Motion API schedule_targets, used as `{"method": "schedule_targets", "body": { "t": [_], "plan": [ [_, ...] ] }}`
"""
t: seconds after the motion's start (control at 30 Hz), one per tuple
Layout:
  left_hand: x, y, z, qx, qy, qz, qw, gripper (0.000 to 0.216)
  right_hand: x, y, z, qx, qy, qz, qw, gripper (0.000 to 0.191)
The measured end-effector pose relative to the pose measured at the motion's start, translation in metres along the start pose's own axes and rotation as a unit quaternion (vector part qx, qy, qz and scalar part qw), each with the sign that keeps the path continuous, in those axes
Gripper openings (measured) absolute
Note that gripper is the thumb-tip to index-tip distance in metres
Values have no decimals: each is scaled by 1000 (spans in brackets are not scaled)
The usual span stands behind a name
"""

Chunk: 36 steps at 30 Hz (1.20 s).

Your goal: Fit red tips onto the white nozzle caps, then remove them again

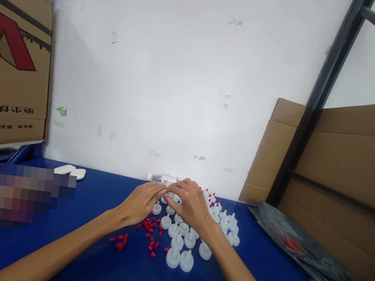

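Observation:
My left hand [142, 202] and my right hand [190, 201] meet above the middle of the blue table, fingertips bent together. Both are closed, and their fingers hide what they hold, if anything; a whitish bit shows between them. Below and to the right of them stand many white nozzle caps [187, 260], wide at the base with a narrow spout. Small red caps [150, 247] lie loose under my left hand. Beyond my right hand, several white nozzle caps carry red tips [214, 194].
A clear plastic bottle [168, 180] lies on its side by the wall. Two white objects [77, 173] rest at the back left. Cardboard boxes [12, 76] flank the left; cardboard sheets [354, 158] and a grey plastic bag [285, 238] are at right. A blurred patch covers the left.

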<state>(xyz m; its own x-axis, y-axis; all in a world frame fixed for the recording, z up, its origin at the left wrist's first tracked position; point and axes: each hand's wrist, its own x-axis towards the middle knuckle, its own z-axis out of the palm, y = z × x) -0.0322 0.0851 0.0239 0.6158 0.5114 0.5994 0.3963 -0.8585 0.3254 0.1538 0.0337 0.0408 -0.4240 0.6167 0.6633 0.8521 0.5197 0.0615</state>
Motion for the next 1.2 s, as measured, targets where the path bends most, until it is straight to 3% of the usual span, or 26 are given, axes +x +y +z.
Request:
{"method": "schedule_targets", "body": {
  "t": [0.13,0.23,0.4,0.5,0.63,0.97,1.2],
  "plan": [
    [1,-5,0,-81,19,-58,995,44,-1,22,-3,-60,-24,54,996,15],
    [0,-14,-9,-121,50,-99,986,45,-13,60,-11,-92,-11,165,982,14],
    [-3,-31,-20,49,47,-106,992,39,-34,107,-16,-101,-5,258,961,15],
    [-6,-41,-17,132,-2,-88,987,32,-35,108,-8,-102,-32,260,960,12],
    [-10,-50,-11,151,-50,-83,984,25,-34,103,0,-99,-78,263,957,13],
    [-12,-55,-6,148,-97,-55,983,22,-41,109,3,-106,-136,306,936,17],
    [-12,-52,-7,150,-114,-55,981,21,-45,116,-2,-136,-158,383,900,18]
  ]
}}
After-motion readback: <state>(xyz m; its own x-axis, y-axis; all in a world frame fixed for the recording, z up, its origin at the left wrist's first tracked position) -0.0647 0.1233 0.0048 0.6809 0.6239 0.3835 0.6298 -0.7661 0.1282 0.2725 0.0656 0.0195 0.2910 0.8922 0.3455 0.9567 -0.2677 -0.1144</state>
